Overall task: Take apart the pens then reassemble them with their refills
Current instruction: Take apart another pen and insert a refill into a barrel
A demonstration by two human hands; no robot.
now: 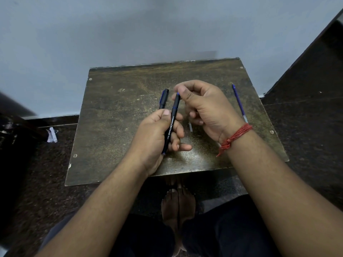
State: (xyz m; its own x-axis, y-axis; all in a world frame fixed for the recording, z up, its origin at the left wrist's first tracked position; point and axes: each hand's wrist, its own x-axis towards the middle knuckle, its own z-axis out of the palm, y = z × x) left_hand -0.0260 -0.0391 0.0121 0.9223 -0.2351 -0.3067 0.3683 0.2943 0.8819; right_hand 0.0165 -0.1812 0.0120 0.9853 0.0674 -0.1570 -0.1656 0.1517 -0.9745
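Observation:
My left hand (157, 134) grips a black pen (171, 125) marked "OCTANE Gel" around its middle, above the small table (115, 112). The pen points up and away from me. My right hand (206, 108) has curled fingers, and its thumb and forefinger pinch the pen's blue-ringed top end. A black cap with a blue clip (164, 99) lies on the table just left of the pen. A blue refill (239, 103) lies near the table's right edge. A short clear piece (190, 127) shows under my right hand; I cannot tell whether it is held.
The table is a worn brown board standing against a pale wall. Dark floor surrounds it, with a scrap of paper (52, 135) at the left. My bare feet (178, 204) are under the table's near edge. A red thread (234, 137) is tied round my right wrist.

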